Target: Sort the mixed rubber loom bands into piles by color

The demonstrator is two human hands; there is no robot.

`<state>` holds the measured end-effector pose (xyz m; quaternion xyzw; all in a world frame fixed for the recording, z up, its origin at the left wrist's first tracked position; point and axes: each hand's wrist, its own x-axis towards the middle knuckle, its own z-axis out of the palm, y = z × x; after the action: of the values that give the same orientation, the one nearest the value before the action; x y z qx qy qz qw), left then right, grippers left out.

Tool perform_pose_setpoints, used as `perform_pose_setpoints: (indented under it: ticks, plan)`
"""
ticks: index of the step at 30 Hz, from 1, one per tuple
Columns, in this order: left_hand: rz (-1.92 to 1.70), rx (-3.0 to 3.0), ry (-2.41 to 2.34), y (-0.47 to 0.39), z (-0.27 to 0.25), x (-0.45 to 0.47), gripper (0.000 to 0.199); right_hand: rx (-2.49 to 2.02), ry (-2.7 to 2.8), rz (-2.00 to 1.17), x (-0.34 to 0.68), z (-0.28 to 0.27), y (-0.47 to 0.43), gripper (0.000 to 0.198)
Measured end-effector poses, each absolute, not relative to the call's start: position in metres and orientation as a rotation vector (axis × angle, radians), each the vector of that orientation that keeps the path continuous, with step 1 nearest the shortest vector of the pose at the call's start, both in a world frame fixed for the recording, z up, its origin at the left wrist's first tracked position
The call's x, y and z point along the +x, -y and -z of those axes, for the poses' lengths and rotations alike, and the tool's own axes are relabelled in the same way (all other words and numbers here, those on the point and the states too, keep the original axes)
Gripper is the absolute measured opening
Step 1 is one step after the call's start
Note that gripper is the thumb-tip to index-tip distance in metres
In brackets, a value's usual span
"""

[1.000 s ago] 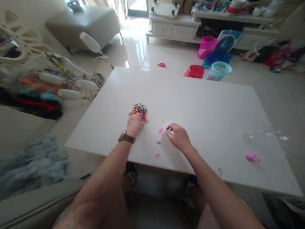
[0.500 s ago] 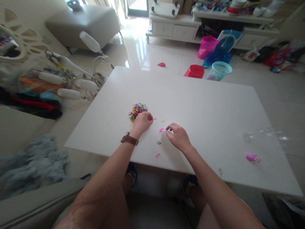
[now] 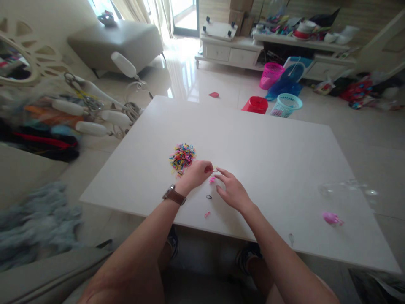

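Observation:
My left hand (image 3: 198, 172), with a brown-strapped watch on its wrist, pinches a small red rubber band (image 3: 214, 171) that sticks out to the right of the fingertips. Close by on the right is my right hand (image 3: 232, 191), fingers apart; its index fingertip is at the band's free end, and whether it touches I cannot tell. Behind my left hand lies a heap of small multicoloured rubber bands (image 3: 182, 156). Bright pink bands (image 3: 211, 180) lie between the hands. Nearer me on the tabletop are a black band (image 3: 209, 196) and a pinkish-red band (image 3: 207, 214).
On the white table (image 3: 265, 156), a purple-pink object (image 3: 331, 218) and a clear transparent item (image 3: 341, 188) lie to the right. A small clear piece (image 3: 291, 239) is by the front edge. Beyond the table stand a red stool-like object (image 3: 255, 104) and a light-blue basket (image 3: 287, 104).
My left hand has moved right and nearer me, carrying the red band away from the heap. The fingers of my right hand have spread and come up to it. The view has tilted up slightly.

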<state>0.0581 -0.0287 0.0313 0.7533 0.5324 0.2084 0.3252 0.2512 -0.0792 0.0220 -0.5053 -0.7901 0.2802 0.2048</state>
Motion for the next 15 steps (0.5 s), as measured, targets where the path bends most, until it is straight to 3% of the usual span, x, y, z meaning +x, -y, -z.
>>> perform_pose_setpoints:
  ticks: [6,15]
  plan:
    - [-0.584,2.014,-1.39,0.03,-0.035,0.065,0.014,-1.412,2.27,-0.746,0.252,-0.027,0.082,0.044]
    - [-0.668,2.101,-1.263,0.047,-0.042,0.07,0.016,-1.354,2.281,-0.586,0.26,-0.043,0.099,0.032]
